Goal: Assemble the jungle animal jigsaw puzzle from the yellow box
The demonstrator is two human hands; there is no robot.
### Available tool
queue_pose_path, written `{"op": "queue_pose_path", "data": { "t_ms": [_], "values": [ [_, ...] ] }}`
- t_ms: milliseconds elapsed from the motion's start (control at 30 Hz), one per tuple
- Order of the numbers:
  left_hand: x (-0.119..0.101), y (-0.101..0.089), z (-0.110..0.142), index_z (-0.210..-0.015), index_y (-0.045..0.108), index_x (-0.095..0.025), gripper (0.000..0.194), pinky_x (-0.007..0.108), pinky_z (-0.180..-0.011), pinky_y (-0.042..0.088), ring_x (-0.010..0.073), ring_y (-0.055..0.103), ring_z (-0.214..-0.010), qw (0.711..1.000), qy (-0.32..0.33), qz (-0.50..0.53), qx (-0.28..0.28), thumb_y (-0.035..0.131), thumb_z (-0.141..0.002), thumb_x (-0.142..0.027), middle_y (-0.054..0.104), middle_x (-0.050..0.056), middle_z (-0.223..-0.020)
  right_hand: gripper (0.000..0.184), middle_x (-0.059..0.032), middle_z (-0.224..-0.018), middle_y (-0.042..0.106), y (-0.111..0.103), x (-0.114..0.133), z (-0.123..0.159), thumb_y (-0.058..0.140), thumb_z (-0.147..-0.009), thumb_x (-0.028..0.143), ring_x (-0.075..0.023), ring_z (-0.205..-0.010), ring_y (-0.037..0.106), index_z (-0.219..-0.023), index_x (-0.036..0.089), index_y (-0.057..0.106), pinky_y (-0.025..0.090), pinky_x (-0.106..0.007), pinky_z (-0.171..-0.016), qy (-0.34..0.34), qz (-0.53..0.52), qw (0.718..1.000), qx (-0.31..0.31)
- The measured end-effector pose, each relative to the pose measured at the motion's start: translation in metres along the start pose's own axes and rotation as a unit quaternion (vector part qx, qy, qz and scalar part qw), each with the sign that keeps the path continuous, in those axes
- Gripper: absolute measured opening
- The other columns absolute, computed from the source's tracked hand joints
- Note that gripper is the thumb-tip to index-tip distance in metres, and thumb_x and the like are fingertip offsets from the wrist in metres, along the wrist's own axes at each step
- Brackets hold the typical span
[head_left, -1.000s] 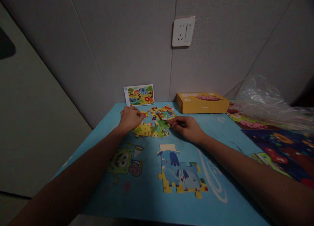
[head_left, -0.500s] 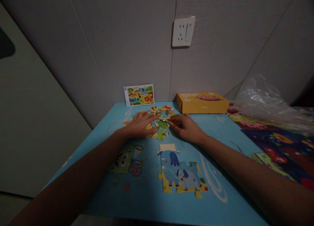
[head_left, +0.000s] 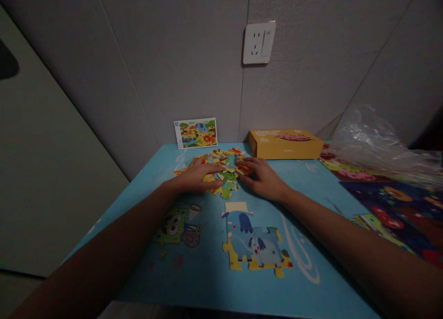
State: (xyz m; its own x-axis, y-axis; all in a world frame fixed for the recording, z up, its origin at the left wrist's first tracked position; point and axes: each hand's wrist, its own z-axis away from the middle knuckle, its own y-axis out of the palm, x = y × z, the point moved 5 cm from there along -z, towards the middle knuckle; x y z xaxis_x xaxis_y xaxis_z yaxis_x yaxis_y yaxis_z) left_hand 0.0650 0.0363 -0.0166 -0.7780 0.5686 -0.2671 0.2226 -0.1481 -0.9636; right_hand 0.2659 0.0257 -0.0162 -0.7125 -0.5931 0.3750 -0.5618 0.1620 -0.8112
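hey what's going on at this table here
A person's spread left hand and curved right hand are on a cluster of multicoloured jigsaw pieces; whether the right grips one is unclear. A joined puzzle section with blue elephants lies apart, nearer the person. A colourful animal picture card leans against the grey wall behind.

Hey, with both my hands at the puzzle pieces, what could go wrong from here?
Your left hand is spread over the puzzle pieces, so sliding it might shift them. Your right hand, at their right edge, could knock one loose. Your right forearm might nudge the elephant section nearby.
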Motion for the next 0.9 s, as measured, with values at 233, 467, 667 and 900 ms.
{"op": "queue_pose_path", "data": {
  "t_ms": [233,467,667,900],
  "values": [
    [-0.004,-0.002,0.0,-0.136,0.053,-0.03,0.054,0.056,-0.113,0.017,0.0367,0.022,-0.141,0.998,0.048,-0.015,-0.033,0.055,-0.086,-0.052,0.048,0.002,-0.145,0.049,-0.0166,-0.133,0.058,0.003,0.001,0.0,0.057,-0.084,0.031,-0.0304,-0.124,0.051,-0.129,0.012,0.059,0.037,-0.049,-0.106,-0.025,-0.031,0.999,0.015],
    [0.001,0.0,-0.001,-0.145,0.04,-0.035,0.064,0.055,-0.113,0.02,0.0371,0.02,-0.142,0.998,0.039,-0.012,-0.046,0.057,-0.085,-0.052,0.04,0.002,-0.151,0.048,-0.0158,-0.136,0.056,-0.002,0.005,0.0,0.058,-0.082,0.026,-0.0308,-0.127,0.05,-0.129,0.016,0.059,0.037,-0.052,-0.107,-0.045,-0.08,0.996,-0.015],
    [0.0,-0.006,0.0,-0.143,0.043,-0.032,0.061,0.049,-0.116,0.023,0.0327,0.02,-0.144,0.995,0.051,-0.016,-0.086,0.059,-0.086,-0.046,0.038,0.005,-0.151,0.053,-0.0153,-0.126,0.062,-0.007,0.006,0.002,0.058,-0.082,0.03,-0.0298,-0.113,0.059,-0.132,0.015,0.054,0.044,-0.046,-0.098,0.0,-0.109,0.994,-0.021],
    [-0.013,-0.011,0.003,-0.141,0.047,-0.033,0.056,0.051,-0.114,0.026,0.0328,0.026,-0.142,0.984,0.11,-0.026,-0.136,0.06,-0.087,-0.038,0.024,0.006,-0.158,0.03,-0.0095,-0.085,0.069,-0.009,-0.001,-0.001,0.048,-0.089,0.038,-0.0237,-0.081,0.063,-0.082,0.018,0.069,0.046,-0.035,-0.072,0.073,-0.093,0.992,-0.04]
  ]
}}
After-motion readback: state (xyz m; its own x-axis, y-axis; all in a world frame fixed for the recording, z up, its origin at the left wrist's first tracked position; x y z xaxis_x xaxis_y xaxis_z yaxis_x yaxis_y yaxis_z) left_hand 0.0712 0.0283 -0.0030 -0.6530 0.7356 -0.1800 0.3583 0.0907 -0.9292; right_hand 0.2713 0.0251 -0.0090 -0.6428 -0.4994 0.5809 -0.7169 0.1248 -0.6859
